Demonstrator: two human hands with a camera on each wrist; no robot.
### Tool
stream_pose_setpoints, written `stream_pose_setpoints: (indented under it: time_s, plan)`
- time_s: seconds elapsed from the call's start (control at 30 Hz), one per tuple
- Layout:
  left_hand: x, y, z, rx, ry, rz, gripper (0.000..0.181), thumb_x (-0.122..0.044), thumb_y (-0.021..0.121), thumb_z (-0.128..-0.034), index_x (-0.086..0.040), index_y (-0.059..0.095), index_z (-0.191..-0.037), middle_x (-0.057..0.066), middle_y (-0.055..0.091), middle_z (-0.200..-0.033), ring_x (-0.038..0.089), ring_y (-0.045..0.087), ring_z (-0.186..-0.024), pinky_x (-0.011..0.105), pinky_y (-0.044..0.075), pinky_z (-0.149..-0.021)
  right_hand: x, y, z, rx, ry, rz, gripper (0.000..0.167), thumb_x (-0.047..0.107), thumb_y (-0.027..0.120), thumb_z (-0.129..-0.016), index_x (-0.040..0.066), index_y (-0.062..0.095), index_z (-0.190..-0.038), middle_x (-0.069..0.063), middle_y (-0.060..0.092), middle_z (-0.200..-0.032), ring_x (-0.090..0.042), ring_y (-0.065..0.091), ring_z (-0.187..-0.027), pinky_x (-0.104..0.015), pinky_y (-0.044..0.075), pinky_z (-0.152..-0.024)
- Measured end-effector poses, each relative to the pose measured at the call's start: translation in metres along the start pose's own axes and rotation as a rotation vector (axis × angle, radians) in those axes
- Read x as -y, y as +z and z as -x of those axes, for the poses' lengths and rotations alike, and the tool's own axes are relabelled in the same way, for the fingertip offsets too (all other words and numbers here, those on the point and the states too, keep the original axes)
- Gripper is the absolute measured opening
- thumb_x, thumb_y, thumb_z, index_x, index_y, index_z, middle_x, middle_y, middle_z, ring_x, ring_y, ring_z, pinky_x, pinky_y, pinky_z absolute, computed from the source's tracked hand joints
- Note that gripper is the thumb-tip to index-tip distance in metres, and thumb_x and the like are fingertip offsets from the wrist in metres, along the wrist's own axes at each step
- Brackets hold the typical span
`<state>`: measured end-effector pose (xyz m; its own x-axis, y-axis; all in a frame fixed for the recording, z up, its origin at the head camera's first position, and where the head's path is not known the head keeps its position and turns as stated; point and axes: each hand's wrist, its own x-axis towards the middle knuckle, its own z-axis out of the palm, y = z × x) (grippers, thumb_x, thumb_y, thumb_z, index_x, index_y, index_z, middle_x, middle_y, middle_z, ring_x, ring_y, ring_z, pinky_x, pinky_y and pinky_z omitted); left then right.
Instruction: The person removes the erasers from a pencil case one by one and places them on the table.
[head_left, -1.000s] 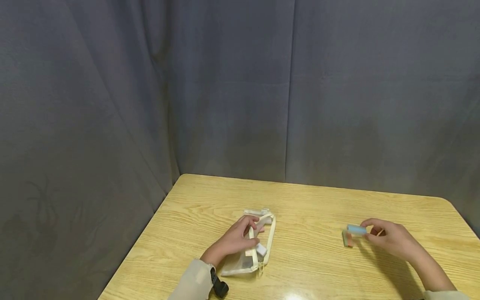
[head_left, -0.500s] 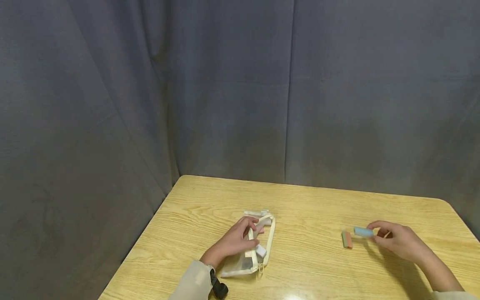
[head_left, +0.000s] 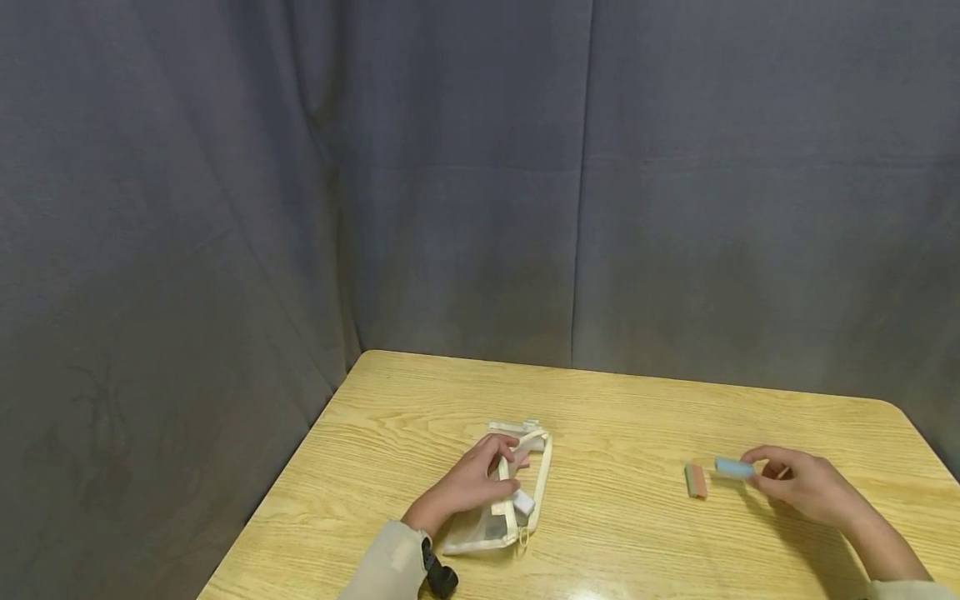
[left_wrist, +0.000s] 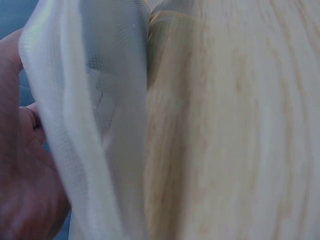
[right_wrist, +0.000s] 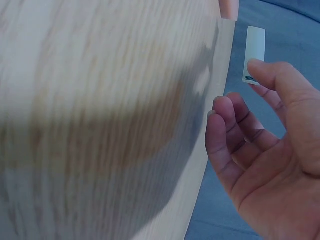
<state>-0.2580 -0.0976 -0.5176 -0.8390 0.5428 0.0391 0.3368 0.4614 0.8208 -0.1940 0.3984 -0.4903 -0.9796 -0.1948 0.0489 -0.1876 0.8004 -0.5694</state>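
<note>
On the left of the table in the head view lies a translucent mesh zip pouch [head_left: 472,540] with cream edging, its mouth spread apart. My left hand [head_left: 467,482] holds the pouch's rim, with thumb and fingers at the opening. Inside show a white block [head_left: 522,502] and something pink [head_left: 524,460]; the rest of the contents is unclear. To the right, my right hand [head_left: 806,483] pinches a light blue eraser-like block [head_left: 733,467] by one end, just above the table. In the right wrist view this block [right_wrist: 255,47] looks pale, with dark print near my thumb.
A small green and orange block [head_left: 696,481] lies on the wooden table [head_left: 615,442], left of my right hand. A grey curtain [head_left: 465,208] hangs behind the table and along its left side. A black strap [head_left: 438,575] circles my left wrist.
My right hand has moved a little to the right with the light blue block, from over the green and orange block to beside it. The left hand and pouch stay put.
</note>
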Motion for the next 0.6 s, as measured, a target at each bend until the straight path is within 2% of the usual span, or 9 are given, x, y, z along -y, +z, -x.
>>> stream_pose_setpoints:
  time_s: [0.2,0.6]
  plan:
    - [0.001,0.001,-0.001,-0.002,0.004,-0.01,0.03,-0.026,0.071,-0.0911,-0.015,0.052,-0.112,-0.004,0.045,-0.15,0.025,0.046,-0.14,0.04,0.037,-0.117,-0.005,0.001,0.0,0.01,-0.015,-0.007,0.026,0.019,0.069,-0.096,0.004,0.066,-0.117,0.001,0.06,-0.08,-0.006,0.054,-0.06,-0.024,0.042,-0.051]
    - [0.002,0.001,0.0,-0.004,0.011,0.009,0.031,-0.024,0.071,-0.0912,-0.015,0.052,-0.114,-0.003,0.045,-0.15,0.027,0.045,-0.141,0.041,0.036,-0.117,-0.012,0.004,-0.002,0.062,0.024,-0.033,0.031,0.021,0.069,-0.096,0.002,0.065,-0.12,-0.001,0.059,-0.08,-0.007,0.049,-0.058,-0.022,0.039,-0.05]
